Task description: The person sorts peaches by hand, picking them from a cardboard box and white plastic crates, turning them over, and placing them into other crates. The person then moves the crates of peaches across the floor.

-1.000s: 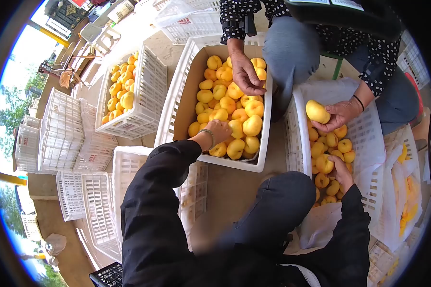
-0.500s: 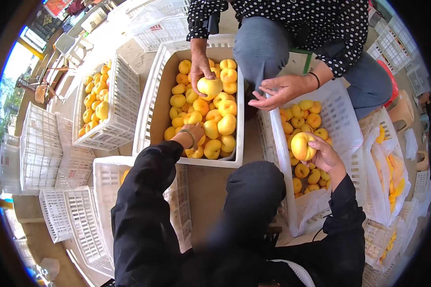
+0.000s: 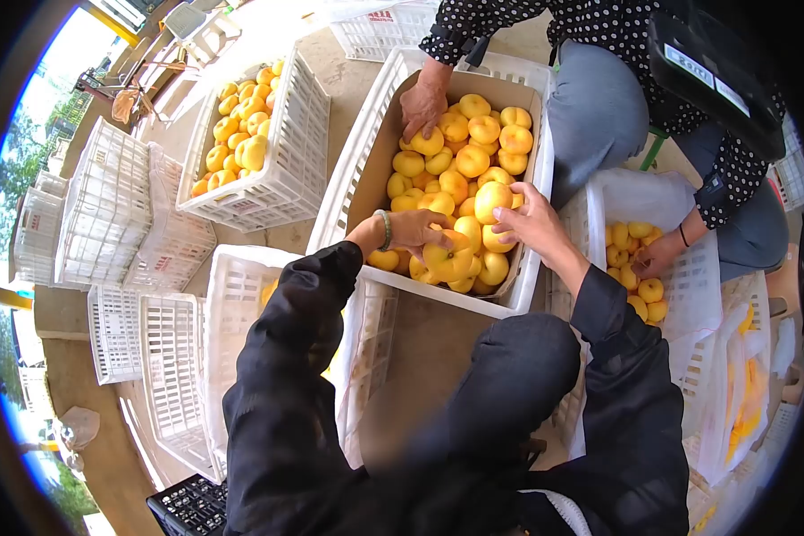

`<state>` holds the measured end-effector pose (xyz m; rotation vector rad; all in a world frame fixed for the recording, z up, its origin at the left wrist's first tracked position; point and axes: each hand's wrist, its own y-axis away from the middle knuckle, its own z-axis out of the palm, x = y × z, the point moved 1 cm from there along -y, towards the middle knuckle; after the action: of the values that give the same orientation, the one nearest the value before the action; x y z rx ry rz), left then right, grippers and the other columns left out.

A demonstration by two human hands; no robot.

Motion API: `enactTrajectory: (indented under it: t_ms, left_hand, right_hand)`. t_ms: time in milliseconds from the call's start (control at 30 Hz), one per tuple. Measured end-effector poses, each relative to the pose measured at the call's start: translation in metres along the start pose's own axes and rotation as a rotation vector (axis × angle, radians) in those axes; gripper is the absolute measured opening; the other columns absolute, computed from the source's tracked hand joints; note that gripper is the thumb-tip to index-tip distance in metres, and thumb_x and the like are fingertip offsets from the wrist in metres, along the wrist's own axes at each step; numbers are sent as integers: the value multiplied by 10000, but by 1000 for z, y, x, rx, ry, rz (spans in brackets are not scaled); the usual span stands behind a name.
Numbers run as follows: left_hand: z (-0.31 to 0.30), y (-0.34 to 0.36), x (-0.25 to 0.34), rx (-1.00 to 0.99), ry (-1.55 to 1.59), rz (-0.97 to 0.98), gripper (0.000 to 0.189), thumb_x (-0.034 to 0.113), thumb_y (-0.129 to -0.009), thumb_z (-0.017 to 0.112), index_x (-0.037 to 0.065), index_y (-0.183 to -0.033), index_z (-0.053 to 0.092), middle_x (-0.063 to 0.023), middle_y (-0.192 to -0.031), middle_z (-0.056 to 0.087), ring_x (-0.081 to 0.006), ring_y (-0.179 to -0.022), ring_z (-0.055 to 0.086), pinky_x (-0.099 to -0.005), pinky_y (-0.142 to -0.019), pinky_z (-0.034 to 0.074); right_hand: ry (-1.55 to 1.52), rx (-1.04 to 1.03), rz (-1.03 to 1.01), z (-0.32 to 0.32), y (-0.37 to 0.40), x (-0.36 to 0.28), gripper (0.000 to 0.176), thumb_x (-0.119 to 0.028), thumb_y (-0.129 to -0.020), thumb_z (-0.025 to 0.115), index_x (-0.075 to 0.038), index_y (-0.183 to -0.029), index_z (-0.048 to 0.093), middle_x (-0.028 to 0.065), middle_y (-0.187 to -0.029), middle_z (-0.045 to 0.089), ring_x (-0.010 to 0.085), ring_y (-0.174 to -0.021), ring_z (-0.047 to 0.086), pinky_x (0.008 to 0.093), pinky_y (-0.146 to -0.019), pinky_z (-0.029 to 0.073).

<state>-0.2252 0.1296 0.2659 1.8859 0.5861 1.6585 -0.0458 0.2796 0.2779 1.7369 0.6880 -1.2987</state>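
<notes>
A white crate [image 3: 366,170] lined with cardboard holds a heap of yellow peaches [image 3: 472,162]. Over its near side my left hand [image 3: 411,230], with a bracelet at the wrist, has its fingers round a peach [image 3: 448,257]. My right hand [image 3: 534,225] grips another peach [image 3: 492,204] above the heap, close to the left one. At the far left corner of the same crate, a co-worker's hand [image 3: 423,109] touches a peach. That person's other hand [image 3: 659,255] reaches among peaches in the lined crate [image 3: 659,192] on the right.
A peach-filled crate [image 3: 295,152] stands at the left. Stacked white crates [image 3: 105,201] are farther left, with more crates [image 3: 171,375] below them. The co-worker's knee [image 3: 598,107] is beside the middle crate. A black crate [image 3: 190,505] is at the bottom left.
My right hand has brought its peach from the right crate to the middle one. My left hand now holds a peach. The co-worker's one hand has moved into the right crate. The view has shifted.
</notes>
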Motion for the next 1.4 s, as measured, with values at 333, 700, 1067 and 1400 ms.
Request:
enactTrajectory:
  t_ms: [333, 700, 1067, 1400]
  left_hand:
    - [14, -48, 34, 190, -711, 241, 613, 380, -646, 759, 50, -1136, 596, -163, -1018, 630, -257, -946, 606, -337, -848, 472]
    - [43, -90, 13, -192, -661, 60, 582, 317, -671, 731, 65, -1162, 547, -117, -976, 612, -218, -856, 595, -324, -769, 485]
    - [81, -69, 12, -86, -934, 196, 731, 359, -695, 743, 25, -1262, 423, -217, -1189, 536, -350, -1113, 518, -373, -950, 400]
    - [132, -8, 14, 489, -917, 568, 214, 112, -819, 543, 45, -1021, 570, -147, -1071, 590, -318, -1010, 561, -387, -848, 458]
  right_hand:
    - [1, -270, 120, -107, 125, -38, 319, -188, -850, 605, 7, -1094, 534, 84, -949, 619, 137, -883, 606, 262, -726, 492]
    - [-22, -112, 258, -146, 203, 21, 309, -201, -842, 602, -19, -1085, 545, 75, -963, 631, 145, -868, 621, 254, -724, 474]
    - [582, -117, 352, -217, 205, 63, 355, -237, -788, 636, -15, -1055, 558, 125, -881, 635, 194, -819, 599, 305, -696, 476]
    - [811, 214, 198, -199, 110, 228, 660, -263, -677, 704, -95, -1265, 456, 208, -1178, 524, 351, -1079, 517, 400, -893, 440]
